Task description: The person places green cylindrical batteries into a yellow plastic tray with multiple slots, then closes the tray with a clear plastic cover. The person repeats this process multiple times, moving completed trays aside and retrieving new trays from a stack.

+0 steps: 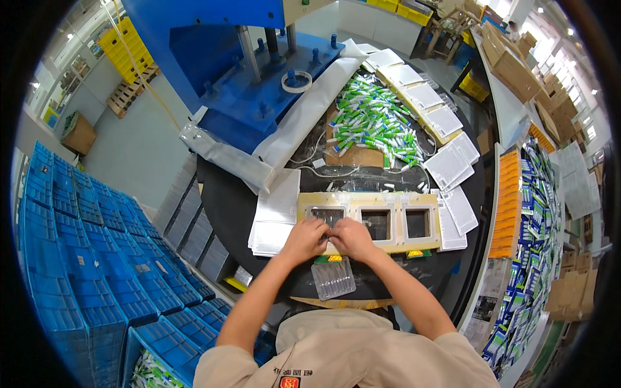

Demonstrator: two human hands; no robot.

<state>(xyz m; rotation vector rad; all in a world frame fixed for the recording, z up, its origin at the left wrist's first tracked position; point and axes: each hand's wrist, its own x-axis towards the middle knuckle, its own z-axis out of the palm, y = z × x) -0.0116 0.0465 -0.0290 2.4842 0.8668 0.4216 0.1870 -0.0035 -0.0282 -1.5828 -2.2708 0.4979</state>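
Working at one frame (397,226), two hands (306,240) (353,238)

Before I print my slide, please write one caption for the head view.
Left hand and right hand meet at a three-window frame near heaped green-and-white tubes.

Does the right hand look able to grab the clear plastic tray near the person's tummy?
Probably yes: the clear plastic tray lies close to the right hand, and nothing seems to block the way between them.
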